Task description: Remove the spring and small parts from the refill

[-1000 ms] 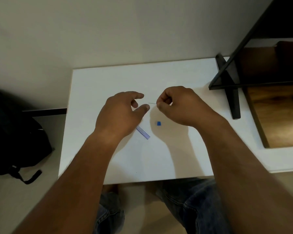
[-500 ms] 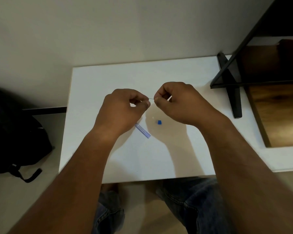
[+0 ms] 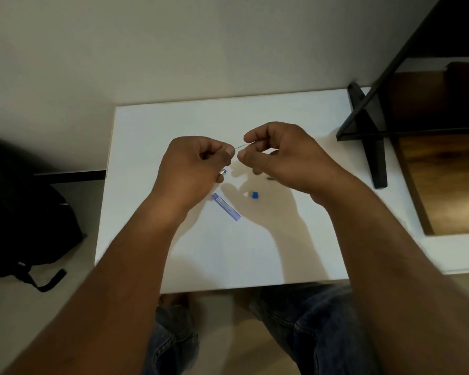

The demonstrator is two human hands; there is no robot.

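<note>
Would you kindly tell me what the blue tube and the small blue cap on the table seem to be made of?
Blue tube: probably translucent plastic; pale, see-through, printed on.
Small blue cap: likely opaque plastic, solid saturated blue, matte.
Table: smooth white top, perhaps laminate.

left hand: fingers curled, thumb pinching | right hand: fingers curled, pinching | hands nearly touching

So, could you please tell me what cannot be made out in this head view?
- Thin rod between the left hand and right hand: too fine to identify; fingers cover its ends.
- Metal-tipped item under the left hand: mostly hidden by the palm.
- Blue tube: print too small to read.
- Small dark piece: too small, shadowed by the right hand.
</note>
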